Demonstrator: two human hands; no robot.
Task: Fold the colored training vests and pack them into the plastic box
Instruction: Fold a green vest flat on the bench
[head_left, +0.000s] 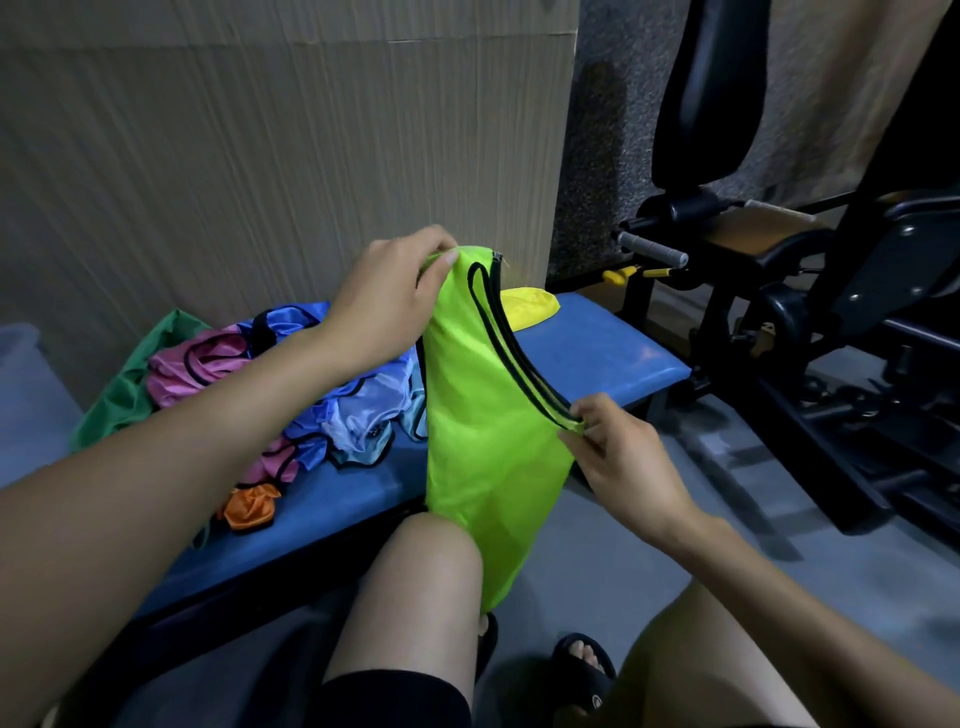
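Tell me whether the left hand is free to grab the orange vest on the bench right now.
Probably not yet: the left hand pinches the lime vest, as does the right hand. The orange vest lies uncovered on the bench.

It looked like a gym. A blue padded bench (597, 343) stood beside a black exercise machine (810, 291) with a tall padded backrest (711, 88), foam roller pads (652, 249) and a heavy steel frame. The floor (613, 551) was plain grey, and speckled rubber matting (602, 130) covered the wall behind.
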